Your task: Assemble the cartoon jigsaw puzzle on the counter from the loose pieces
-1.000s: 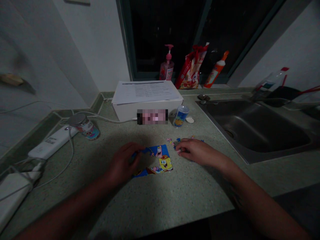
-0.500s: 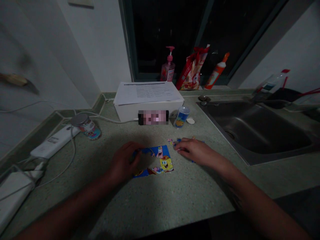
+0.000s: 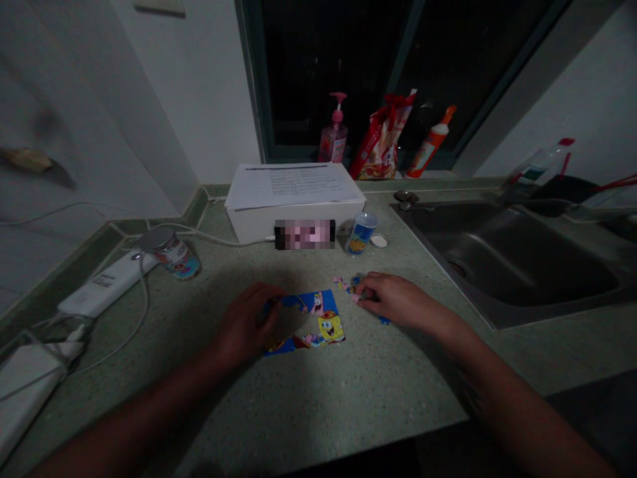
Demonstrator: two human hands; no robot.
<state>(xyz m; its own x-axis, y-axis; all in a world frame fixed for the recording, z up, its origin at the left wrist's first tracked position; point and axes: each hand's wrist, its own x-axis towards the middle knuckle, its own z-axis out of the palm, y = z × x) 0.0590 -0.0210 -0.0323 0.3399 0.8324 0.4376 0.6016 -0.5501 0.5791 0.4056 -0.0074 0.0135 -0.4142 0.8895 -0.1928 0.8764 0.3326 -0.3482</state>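
Note:
A partly joined jigsaw puzzle (image 3: 331, 325) lies flat on the counter, blue-edged with yellow and pink cartoon figures and a gap in its middle. My left hand (image 3: 251, 317) covers its left side, fingers curled and thumb against that edge. To the right of the puzzle, my right hand (image 3: 393, 297) is over a scatter of loose puzzle pieces (image 3: 340, 282), its thumb and fingertips closed on a piece that is mostly hidden. A small blue piece (image 3: 384, 320) shows beneath this hand. Behind the pieces stands an open blue can (image 3: 361, 234) with its white lid (image 3: 379, 241) beside it.
A white box (image 3: 293, 192) with printed paper on top stands at the back, a phone (image 3: 304, 234) leaning on its front. To the left are a lidded jar (image 3: 172, 252), a power strip (image 3: 107, 282) and cables. A steel sink (image 3: 517, 259) is at the right.
My right hand has shifted slightly to the right over the loose pieces, uncovering more of them. The left hand and the joined puzzle have stayed in place.

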